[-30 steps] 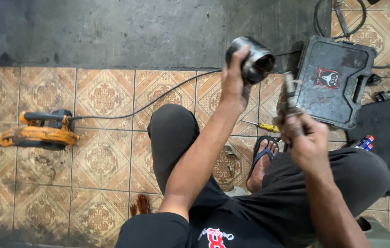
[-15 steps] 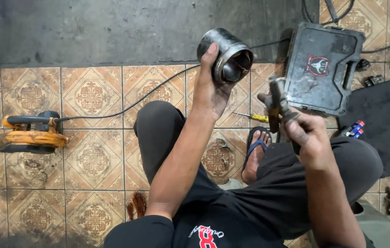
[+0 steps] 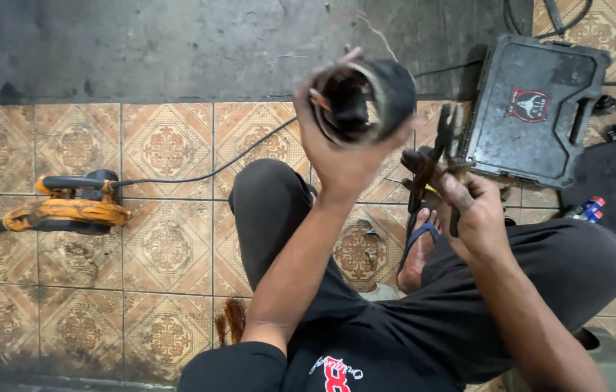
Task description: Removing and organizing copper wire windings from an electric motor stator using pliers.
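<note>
We see the dark cylindrical motor housing (image 3: 362, 101) held up above the knees, its open end tilted towards the camera, with wire ends showing inside. The left hand (image 3: 337, 156) cups it from below, fingers wrapped round its rim. The right hand (image 3: 471, 210) is closed on the pliers (image 3: 435, 163), whose tips stand just beside the housing. In our judgement, a slip of the pliers could nick the windings, or the housing could drop onto the tiled floor (image 3: 170, 152).
</note>
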